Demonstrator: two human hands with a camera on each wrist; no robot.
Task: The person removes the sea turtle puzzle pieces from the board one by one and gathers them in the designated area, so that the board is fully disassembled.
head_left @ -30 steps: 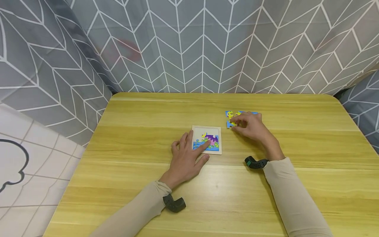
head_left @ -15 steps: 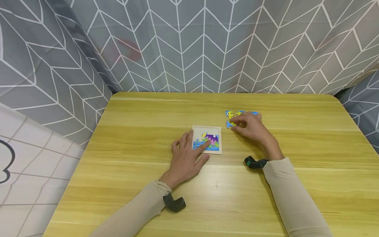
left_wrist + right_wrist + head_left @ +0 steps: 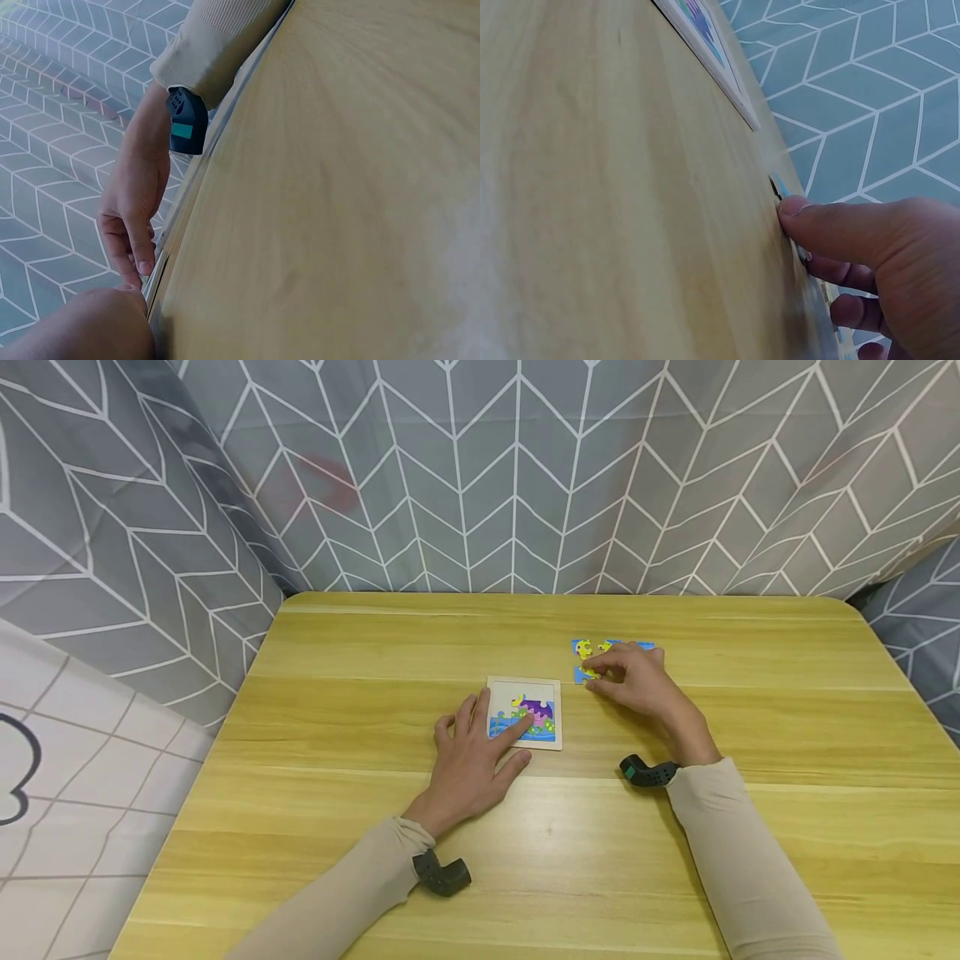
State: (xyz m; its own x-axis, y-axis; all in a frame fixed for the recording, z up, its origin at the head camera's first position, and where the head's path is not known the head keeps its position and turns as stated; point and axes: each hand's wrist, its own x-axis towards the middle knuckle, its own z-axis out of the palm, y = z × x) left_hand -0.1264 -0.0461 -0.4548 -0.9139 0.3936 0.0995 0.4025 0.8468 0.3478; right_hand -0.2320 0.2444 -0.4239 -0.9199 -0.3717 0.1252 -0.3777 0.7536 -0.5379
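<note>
A square wooden puzzle tray (image 3: 558,697) lies mid-table, its lower part filled with blue, purple, pink and green pieces. My left hand (image 3: 468,768) rests flat over its left side, fingers spread, one fingertip on the pink area. Up and to the right, my right hand (image 3: 636,683) pinches a blue and yellow puzzle piece (image 3: 581,676) between thumb and fingers, low at the tabletop. In the right wrist view the thumb (image 3: 799,210) presses the near edge of that piece (image 3: 778,184). Part of it is hidden beneath the fingers.
Behind the right hand lie several loose blue and yellow puzzle pieces (image 3: 582,648), partly covered by it. The wooden table (image 3: 360,693) extends around both hands. A grey patterned curtain (image 3: 487,477) hangs along the far edge. Each wrist carries a black device (image 3: 648,772).
</note>
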